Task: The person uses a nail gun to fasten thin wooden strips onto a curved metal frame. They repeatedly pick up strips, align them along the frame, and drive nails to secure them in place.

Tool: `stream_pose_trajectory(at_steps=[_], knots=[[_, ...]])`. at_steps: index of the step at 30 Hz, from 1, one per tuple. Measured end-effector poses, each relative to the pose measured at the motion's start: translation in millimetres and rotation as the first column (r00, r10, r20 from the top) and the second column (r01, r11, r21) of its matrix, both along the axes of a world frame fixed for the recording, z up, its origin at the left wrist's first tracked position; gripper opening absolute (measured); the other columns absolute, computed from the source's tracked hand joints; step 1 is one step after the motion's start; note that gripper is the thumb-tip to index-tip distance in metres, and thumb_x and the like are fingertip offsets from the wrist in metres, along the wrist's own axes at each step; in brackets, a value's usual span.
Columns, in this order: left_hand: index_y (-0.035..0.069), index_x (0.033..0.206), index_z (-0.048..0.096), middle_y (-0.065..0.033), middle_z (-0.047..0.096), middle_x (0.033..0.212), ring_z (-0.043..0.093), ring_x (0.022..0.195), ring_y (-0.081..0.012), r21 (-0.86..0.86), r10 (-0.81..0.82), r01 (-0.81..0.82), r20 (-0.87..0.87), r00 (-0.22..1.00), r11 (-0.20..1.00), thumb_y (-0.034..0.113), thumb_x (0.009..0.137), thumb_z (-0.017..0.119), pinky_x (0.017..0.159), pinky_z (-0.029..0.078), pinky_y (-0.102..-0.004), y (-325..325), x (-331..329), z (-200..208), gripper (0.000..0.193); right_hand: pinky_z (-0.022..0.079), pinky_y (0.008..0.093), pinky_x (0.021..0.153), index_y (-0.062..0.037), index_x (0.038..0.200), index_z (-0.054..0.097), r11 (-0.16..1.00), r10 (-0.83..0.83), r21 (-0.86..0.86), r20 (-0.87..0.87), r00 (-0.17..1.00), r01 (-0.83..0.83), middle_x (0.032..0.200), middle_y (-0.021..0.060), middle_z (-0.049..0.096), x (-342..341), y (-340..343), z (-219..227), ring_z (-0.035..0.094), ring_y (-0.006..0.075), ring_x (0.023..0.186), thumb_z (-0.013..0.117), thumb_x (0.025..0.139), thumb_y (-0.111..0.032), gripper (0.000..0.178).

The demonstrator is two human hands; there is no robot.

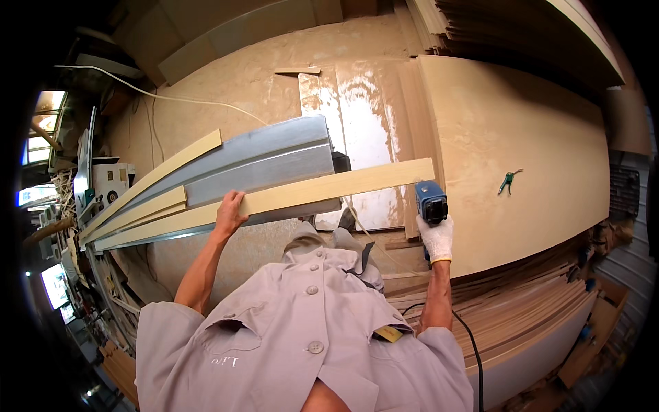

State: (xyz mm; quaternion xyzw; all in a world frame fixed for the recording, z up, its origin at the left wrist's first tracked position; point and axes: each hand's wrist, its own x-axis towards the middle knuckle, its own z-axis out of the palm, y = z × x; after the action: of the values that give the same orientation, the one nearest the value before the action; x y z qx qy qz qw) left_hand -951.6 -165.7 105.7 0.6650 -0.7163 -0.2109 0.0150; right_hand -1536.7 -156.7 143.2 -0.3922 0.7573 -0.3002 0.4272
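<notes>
My bare left hand point(230, 211) is closed on the near edge of a long pale wooden strip point(329, 184), with the thumb lying over its top. The strip rests along a grey metal machine table point(268, 147), and its right end juts out past the table. My right hand point(437, 242), in a white knit glove, grips a blue and black power tool point(432, 202) beside that end. The tool's exact kind cannot be made out. Its underside is hidden, and I cannot tell whether it touches the strip.
More pale strips point(185, 156) lie on the left of the table. At right stands a stack of boards point(508, 226) with a small green tool point(509, 181) on top. A black cord point(473, 336) passes my right forearm. A pale cable point(171, 100) crosses the far left.
</notes>
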Motion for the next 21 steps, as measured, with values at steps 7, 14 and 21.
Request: stream_pose_trajectory(at_steps=[7, 14, 21], knots=[[0.005, 0.128, 0.058, -0.0136, 0.060, 0.115, 0.060, 0.114, -0.0365, -0.043, -0.028, 0.029, 0.017, 0.999, 0.999, 0.006, 0.063, 0.085, 0.094, 0.054, -0.0443, 4, 3, -2, 0.070, 0.047, 0.0319, 0.043, -0.0001, 0.083, 0.069, 0.975, -0.199, 0.145, 0.221, 0.955, 0.170, 0.059, 0.0065, 0.065, 3, -22, 18, 0.061, 0.0165, 0.045, 0.078, 0.085, -0.011, 0.015], [0.006, 0.126, 0.058, -0.0124, 0.060, 0.116, 0.059, 0.114, -0.0354, -0.064, -0.015, 0.015, 0.009, 1.000, 0.998, 0.005, 0.064, 0.086, 0.094, 0.053, -0.0435, 5, -3, -1, 0.068, 0.051, 0.0328, 0.044, -0.0028, 0.090, 0.064, 0.966, -0.233, 0.178, 0.293, 0.927, 0.186, 0.065, 0.0055, 0.062, 0, -67, 42, 0.060, 0.0175, 0.048, 0.077, 0.084, -0.012, 0.017], [0.006, 0.125, 0.060, -0.0117, 0.061, 0.116, 0.060, 0.114, -0.0346, -0.094, -0.001, 0.000, -0.008, 1.000, 0.996, 0.005, 0.065, 0.082, 0.095, 0.054, -0.0431, 6, 2, -6, 0.064, 0.051, 0.0318, 0.045, -0.0012, 0.093, 0.067, 0.971, -0.186, 0.195, 0.239, 0.953, 0.140, 0.066, 0.0058, 0.062, 12, -65, 43, 0.059, 0.0165, 0.048, 0.075, 0.083, -0.011, 0.016]])
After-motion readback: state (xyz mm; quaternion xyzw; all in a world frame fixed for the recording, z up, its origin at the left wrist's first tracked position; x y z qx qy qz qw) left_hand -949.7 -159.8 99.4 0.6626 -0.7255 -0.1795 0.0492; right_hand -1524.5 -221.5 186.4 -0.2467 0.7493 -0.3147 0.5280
